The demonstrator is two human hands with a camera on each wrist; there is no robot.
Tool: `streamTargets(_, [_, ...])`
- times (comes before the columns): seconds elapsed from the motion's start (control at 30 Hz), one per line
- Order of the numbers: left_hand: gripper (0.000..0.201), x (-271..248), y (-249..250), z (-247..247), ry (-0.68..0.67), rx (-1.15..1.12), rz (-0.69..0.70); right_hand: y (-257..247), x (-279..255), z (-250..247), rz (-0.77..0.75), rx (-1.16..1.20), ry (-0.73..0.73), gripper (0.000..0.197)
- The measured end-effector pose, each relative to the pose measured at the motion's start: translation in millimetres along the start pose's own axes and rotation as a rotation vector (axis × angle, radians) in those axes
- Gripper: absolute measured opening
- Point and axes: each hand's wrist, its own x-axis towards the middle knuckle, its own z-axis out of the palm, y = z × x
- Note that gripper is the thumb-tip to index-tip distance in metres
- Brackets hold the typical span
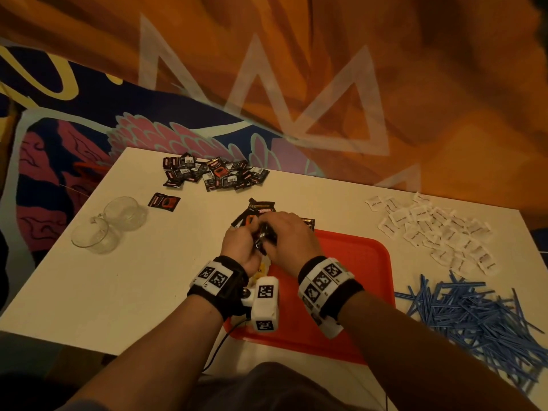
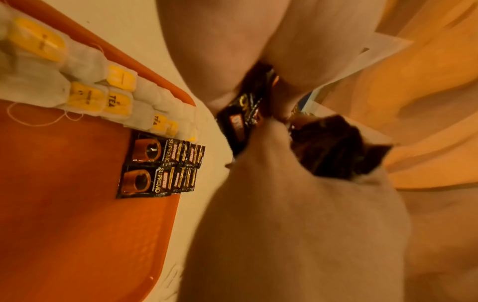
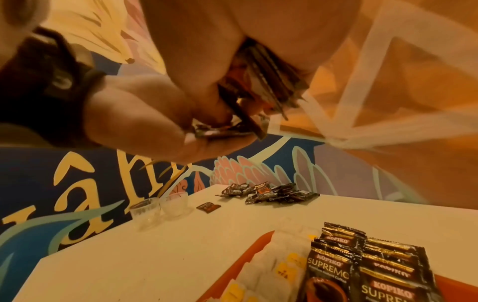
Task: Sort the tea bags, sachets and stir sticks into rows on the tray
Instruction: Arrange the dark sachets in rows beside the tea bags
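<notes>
Both hands meet over the far left corner of the red tray point(image 1: 355, 256). My right hand point(image 1: 289, 232) grips a small stack of black coffee sachets point(image 3: 266, 77). My left hand point(image 1: 241, 244) pinches one black sachet point(image 3: 232, 130) at the stack's lower edge. On the tray, a row of tea bags point(image 2: 85, 81) with yellow tags lies along the left rim. Beside it lie two overlapping rows of coffee sachets point(image 2: 160, 169). In the head view the hands hide most of these rows.
A pile of black sachets point(image 1: 213, 173) lies at the table's far edge, with one loose sachet point(image 1: 164, 201) nearer. Two glass cups point(image 1: 109, 226) stand at the left. White sachets point(image 1: 436, 232) and blue stir sticks point(image 1: 474, 315) are heaped right of the tray.
</notes>
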Motion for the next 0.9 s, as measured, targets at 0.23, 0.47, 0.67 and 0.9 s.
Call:
streamTargets(0.23, [0.038,0.9,6.0,-9.3,-0.036,-0.094,-0.069,4.7,-8.9,2.6,-0.01,0.081,-0.151,0.038])
streamTargets(0.47, [0.031,-1.0,1.0,-15.3,-0.059,0.01,-0.012,15.9,-4.1,-2.6,0.432,0.639,0.268,0.032])
streamTargets(0.67, [0.033,-14.6,-3.0,-9.0,-0.186,0.066,-0.042,19.4,2.6,3.5,0.691,0.985,-0.039,0.06])
streamTargets(0.9, [0.041,-20.3,-0.4,-10.7,-0.165,0.004,-0.105,19.2,-3.8,4.8,0.588,0.953,-0.039,0.017])
